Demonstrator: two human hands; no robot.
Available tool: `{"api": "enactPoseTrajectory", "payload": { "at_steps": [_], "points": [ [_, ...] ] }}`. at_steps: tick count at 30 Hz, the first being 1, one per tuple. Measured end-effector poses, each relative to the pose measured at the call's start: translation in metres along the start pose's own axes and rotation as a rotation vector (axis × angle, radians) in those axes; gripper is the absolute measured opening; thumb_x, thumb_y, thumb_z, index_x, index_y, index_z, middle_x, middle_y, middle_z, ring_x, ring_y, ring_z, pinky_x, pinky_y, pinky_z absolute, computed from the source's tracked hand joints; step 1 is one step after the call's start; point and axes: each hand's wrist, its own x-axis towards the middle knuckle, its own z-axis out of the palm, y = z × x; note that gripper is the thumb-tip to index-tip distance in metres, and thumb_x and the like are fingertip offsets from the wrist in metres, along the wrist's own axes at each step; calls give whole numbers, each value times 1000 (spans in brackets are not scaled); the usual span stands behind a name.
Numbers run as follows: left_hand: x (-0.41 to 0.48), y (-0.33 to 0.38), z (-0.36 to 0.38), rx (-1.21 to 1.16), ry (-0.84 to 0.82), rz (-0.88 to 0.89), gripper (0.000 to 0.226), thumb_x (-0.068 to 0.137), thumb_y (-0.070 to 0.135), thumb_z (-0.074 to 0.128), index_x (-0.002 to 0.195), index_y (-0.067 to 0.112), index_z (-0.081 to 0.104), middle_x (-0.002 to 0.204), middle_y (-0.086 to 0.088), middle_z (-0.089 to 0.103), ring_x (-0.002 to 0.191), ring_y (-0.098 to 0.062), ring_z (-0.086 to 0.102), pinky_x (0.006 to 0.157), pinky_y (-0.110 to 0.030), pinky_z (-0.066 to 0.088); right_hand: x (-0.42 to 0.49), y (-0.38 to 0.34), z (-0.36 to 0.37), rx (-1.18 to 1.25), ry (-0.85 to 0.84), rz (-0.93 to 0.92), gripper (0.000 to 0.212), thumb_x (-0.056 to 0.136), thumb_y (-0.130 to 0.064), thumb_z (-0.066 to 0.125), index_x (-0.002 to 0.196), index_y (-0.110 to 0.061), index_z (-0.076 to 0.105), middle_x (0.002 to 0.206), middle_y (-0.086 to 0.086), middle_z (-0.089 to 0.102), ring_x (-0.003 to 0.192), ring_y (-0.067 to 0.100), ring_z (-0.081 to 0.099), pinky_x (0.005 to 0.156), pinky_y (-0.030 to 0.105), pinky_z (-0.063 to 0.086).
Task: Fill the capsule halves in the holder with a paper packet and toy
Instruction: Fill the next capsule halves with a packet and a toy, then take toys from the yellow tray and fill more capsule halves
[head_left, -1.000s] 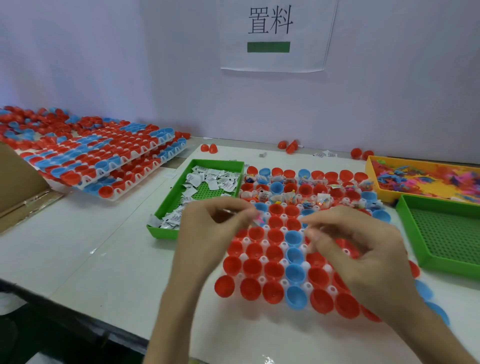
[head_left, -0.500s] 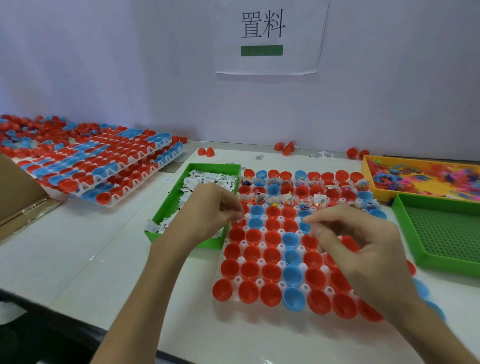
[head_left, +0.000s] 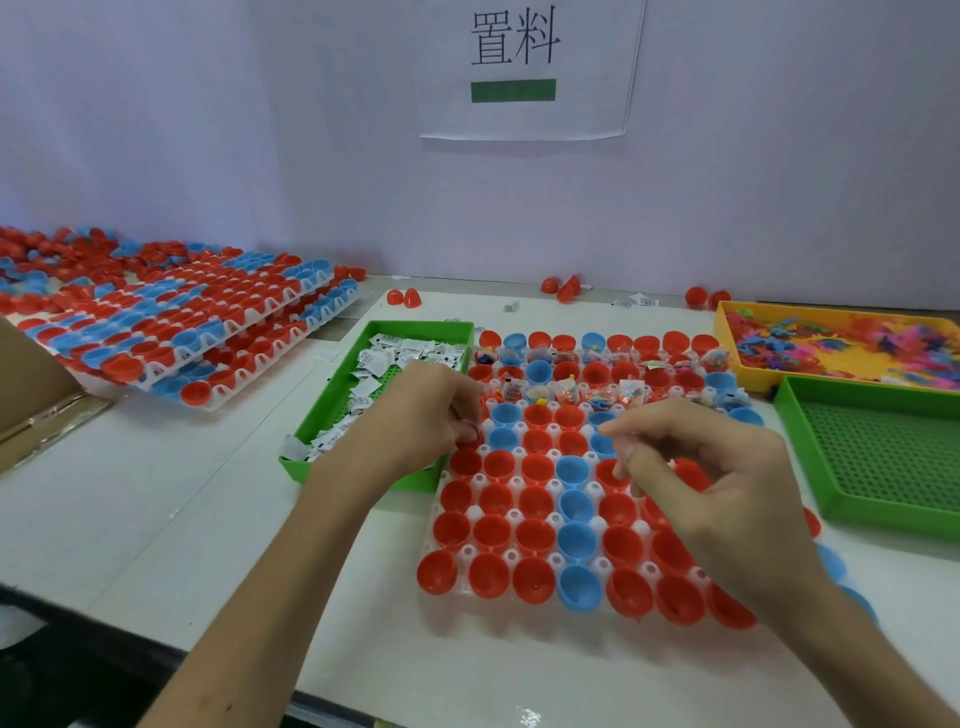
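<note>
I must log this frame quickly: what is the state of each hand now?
Left hand: curled at the left edge of the holder; contents cannot be told.
Right hand: curled over the holder; contents cannot be told.

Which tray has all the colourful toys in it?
The yellow tray at the far right, behind the right green tray. It is the only yellow one, heaped with bright toys; the left green tray holds white paper packets.

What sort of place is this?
Probably a toy-capsule packing bench in a factory: a holder of red and blue capsule halves, more loaded holders stacked left, a green tray of paper packets and a yellow tray of toys.
</note>
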Motion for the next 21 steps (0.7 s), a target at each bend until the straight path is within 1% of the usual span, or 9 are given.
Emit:
{"api": "enactPoseTrajectory", "payload": {
  "at_steps": [2, 4, 6, 10, 13, 16, 18, 19, 21],
  "points": [
    [1, 0, 1, -10, 1, 5, 15, 78, 7, 82, 74, 19, 75, 77, 17, 66, 72, 2, 62, 81, -27, 58, 0, 0, 0, -1, -2, -3, 31, 85, 2, 70, 94, -28, 73, 78, -13, 71, 71, 15, 69, 63, 27, 57],
    [1, -1, 2, -7, 3, 7, 20, 78, 8, 83, 69, 23, 74, 76, 13, 67, 70, 0, 61, 73, -23, 55, 0, 0, 1, -5, -2, -3, 32, 85, 2, 70, 94, -28, 73, 77, -13, 71, 70, 15, 69, 64, 26, 57],
    [1, -5, 2, -11, 21, 16, 15, 78, 10, 84, 72, 21, 77, 76, 13, 66, 69, 0, 60, 69, -17, 48, 0, 1, 1, -4, -1, -4, 32, 85, 3, 70, 94, -28, 73, 77, -12, 71, 70, 15, 69, 64, 24, 56],
    [-4, -15, 2, 17, 73, 27, 7, 79, 22, 84, 82, 28, 80, 84, 17, 66, 81, -3, 58, 76, -27, 50, 3, 0, 0, -17, 19, -2, 31, 85, 3, 71, 93, -27, 73, 73, -9, 70, 66, 13, 68, 62, 20, 54],
    [-6, -22, -1, -67, 55, 38, 14, 77, 26, 85, 87, 34, 79, 85, 20, 71, 79, -4, 60, 70, -24, 49, 10, -2, -18, -63, -4, 22, 20, 85, -6, 73, 91, -24, 76, 76, -11, 72, 68, 13, 68, 64, 18, 53],
    [-8, -30, -7, -204, 57, 56, 24, 78, 32, 82, 101, 38, 76, 89, 22, 73, 81, 3, 64, 67, -17, 47, 24, 11, -58, -214, -105, 175, 17, 84, -18, 72, 87, -34, 75, 87, -19, 73, 81, 5, 67, 69, 17, 52],
    [-9, -38, -11, -240, 130, 58, 24, 85, 36, 74, 108, 36, 75, 98, 23, 72, 86, 6, 64, 70, -17, 48, 29, 27, -88, -350, -159, 306, 19, 86, -22, 73, 88, -41, 73, 91, -21, 71, 86, -2, 64, 74, 22, 50],
    [-9, -42, -12, -234, 180, 47, 23, 88, 35, 71, 111, 34, 75, 102, 22, 72, 88, 4, 64, 71, -18, 48, 27, 36, -103, -410, -175, 365, 22, 86, -22, 74, 88, -43, 71, 94, -21, 70, 87, -2, 63, 78, 27, 49],
    [-8, -51, -13, -166, 281, -12, 22, 93, 29, 67, 114, 29, 73, 108, 12, 73, 89, 0, 63, 75, -22, 48, 18, 53, -131, -546, -160, 446, 29, 84, -20, 77, 88, -47, 65, 102, -12, 70, 93, 9, 65, 84, 35, 48]
  ]
}}
